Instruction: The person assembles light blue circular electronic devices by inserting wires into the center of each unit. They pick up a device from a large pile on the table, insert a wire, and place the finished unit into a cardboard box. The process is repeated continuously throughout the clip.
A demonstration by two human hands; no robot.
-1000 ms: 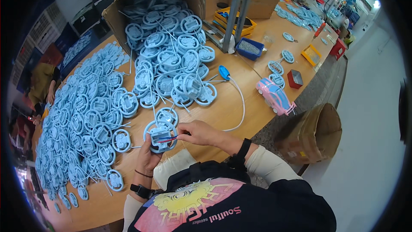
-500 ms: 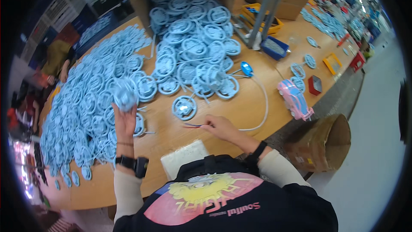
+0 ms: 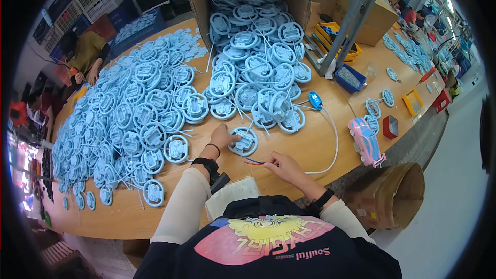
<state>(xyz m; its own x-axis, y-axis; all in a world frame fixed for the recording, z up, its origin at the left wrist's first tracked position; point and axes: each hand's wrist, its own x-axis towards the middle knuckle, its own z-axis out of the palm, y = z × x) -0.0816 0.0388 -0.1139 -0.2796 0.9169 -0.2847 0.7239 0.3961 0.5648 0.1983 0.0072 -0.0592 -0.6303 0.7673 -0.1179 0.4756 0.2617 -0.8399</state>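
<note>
My left hand [image 3: 222,138] is at the left rim of a light blue toy steering wheel [image 3: 245,142] lying on the table, its fingers curled onto it. A finger reaches over the wheel's middle; the other fingertips are partly hidden. My right hand [image 3: 285,168], just to the right, is closed on a pair of thin wires [image 3: 253,162], one red and one blue, whose ends point left toward the wheel. A white cable [image 3: 336,144] loops from behind my right hand up to a small blue lit device [image 3: 315,100].
Heaped steering wheels [image 3: 129,108] cover the left; more spill from a cardboard box [image 3: 199,2]. To the right are a metal post [image 3: 356,20], a blue bin [image 3: 350,78], a pink toy car [image 3: 366,142] and a large carton [image 3: 361,196]. A co-worker [image 3: 85,54] sits far left.
My left hand has let go of a steering wheel at the left pile and moved right to the one in front of me. My right hand still holds the wires. The view has shifted.
</note>
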